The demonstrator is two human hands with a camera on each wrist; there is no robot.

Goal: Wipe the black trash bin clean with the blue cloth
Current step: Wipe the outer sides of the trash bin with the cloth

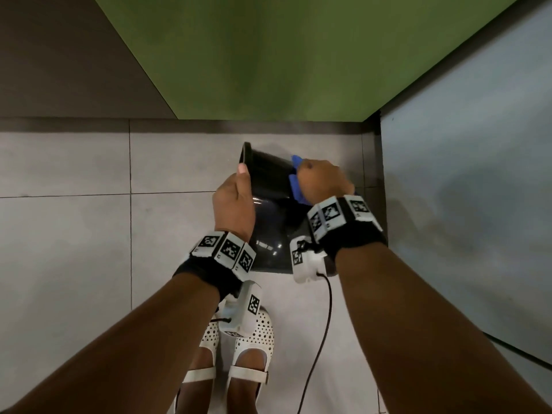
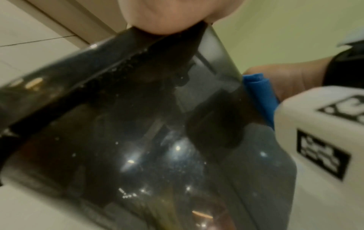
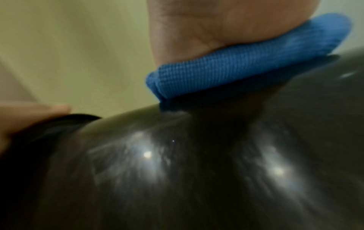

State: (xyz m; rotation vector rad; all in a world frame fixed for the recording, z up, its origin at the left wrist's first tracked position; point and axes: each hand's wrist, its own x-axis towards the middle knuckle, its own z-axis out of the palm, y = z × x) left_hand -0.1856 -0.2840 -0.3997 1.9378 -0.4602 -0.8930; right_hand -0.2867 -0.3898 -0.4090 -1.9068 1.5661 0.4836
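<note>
1. Black trash bin: glossy, round-walled plastic, speckled with bright reflections and fine pale specks in the left wrist view; seen tilted at centre frame of the head view, above the grey floor tiles, rim toward the upper left.
2. Bin interior: hidden in all three views; contents could not be told.
3. Left hand: shown clasping the bin at its rim, thumb along the near edge and thumb tip at the lip; palm pressed on the dark edge at the top of the left wrist view.
4. Right hand: pictured right of centre, curled down over the blue cloth, holding it against the outer wall of the bin.
5. Blue cloth: ribbed weave, folded into a thick pad, squeezed between palm and bin wall in the right wrist view; visible as a rolled blue edge at the right of the left wrist view.
6. Background: green wall panel across the upper frame; white perforated sandals at lower centre.
</note>
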